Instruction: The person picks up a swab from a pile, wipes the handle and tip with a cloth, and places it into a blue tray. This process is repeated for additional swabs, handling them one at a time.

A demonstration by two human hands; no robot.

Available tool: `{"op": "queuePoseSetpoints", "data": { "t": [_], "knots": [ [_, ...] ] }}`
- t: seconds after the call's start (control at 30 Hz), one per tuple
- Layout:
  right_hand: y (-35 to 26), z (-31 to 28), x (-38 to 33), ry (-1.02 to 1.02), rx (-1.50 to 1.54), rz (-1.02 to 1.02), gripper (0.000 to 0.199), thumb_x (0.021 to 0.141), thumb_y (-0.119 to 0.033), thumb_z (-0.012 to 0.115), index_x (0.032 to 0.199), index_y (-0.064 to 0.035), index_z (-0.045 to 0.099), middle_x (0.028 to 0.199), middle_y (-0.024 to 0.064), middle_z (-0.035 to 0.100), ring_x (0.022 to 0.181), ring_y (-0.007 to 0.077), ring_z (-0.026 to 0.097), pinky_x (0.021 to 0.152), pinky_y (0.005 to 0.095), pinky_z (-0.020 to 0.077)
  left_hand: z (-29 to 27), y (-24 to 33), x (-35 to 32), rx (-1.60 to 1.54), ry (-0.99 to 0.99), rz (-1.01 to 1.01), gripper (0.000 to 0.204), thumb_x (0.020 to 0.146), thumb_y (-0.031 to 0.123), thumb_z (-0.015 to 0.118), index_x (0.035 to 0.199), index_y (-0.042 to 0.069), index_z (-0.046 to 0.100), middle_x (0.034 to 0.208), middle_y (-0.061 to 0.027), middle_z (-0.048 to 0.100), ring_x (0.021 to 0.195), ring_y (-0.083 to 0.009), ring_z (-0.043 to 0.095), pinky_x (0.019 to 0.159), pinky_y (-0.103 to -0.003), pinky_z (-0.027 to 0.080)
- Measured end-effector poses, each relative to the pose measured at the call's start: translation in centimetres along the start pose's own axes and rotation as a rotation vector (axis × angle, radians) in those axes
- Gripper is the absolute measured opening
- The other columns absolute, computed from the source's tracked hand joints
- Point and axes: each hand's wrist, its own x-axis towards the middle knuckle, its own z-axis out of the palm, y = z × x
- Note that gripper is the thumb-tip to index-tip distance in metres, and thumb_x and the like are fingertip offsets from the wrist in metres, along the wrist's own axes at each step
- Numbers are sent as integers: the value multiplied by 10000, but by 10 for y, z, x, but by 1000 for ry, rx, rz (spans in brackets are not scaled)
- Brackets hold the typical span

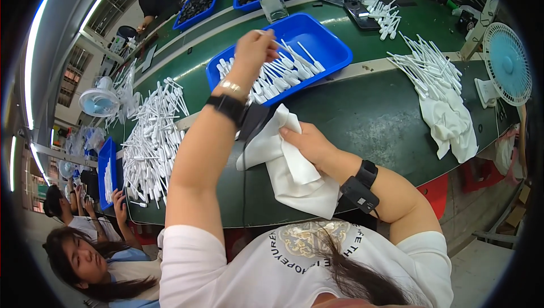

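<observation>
My left hand (pixel 255 53) is raised over a blue tray (pixel 334 53), its fingers curled together. A pale bit shows at the fingertips, too blurred to name. Inside the tray lie several white plastic sticks (pixel 277 75), each with a thin stem and a thicker end. Nearer my body, my right hand (pixel 311 143) grips a white cloth (pixel 297 177), thumb on top. The cloth hangs in folds over the front of the dark green table (pixel 362 115). What the cloth may cover is hidden.
Loose white sticks form a large pile (pixel 150 143) on the left and a bundle (pixel 428 70) on the right, beside another white cloth (pixel 450 121). A fan (pixel 506 64) stands far right. A bottle (pixel 273 5) stands behind the tray. Co-workers sit left and across.
</observation>
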Motion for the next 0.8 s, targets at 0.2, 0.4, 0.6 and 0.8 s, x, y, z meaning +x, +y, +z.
{"op": "queuePoseSetpoints", "data": {
  "t": [0.2,0.4,0.6,0.8],
  "knots": [
    [-3,5,-7,-3,-17,-21,247,872,-220,519,1023,-27,554,868,61,615,707,125,595,617,275,484,26,-27,47,87,-161,-373,218,876,230,509,851,19,556,764,-67,572,624,-143,547,560,-258,456],
    [4,2,-1,3,2,-57,242,870,-203,523,1027,-22,555,866,53,617,707,124,597,615,270,484,17,-19,34,32,-89,-442,222,879,212,498,887,1,565,810,-86,590,662,-154,565,597,-278,473],
    [3,1,0,-12,28,-74,269,863,-204,535,1024,11,542,853,58,607,694,124,574,622,267,471,-61,20,-52,358,-361,-137,225,859,208,516,874,2,605,759,-56,618,659,-134,587,625,-277,485],
    [0,2,-4,-1,8,-71,295,862,-218,543,1053,7,527,908,76,602,750,137,592,652,270,491,-110,-16,-134,1109,-573,-300,179,768,193,577,778,25,634,725,-97,615,623,-187,603,578,-305,474]
  ]
}}
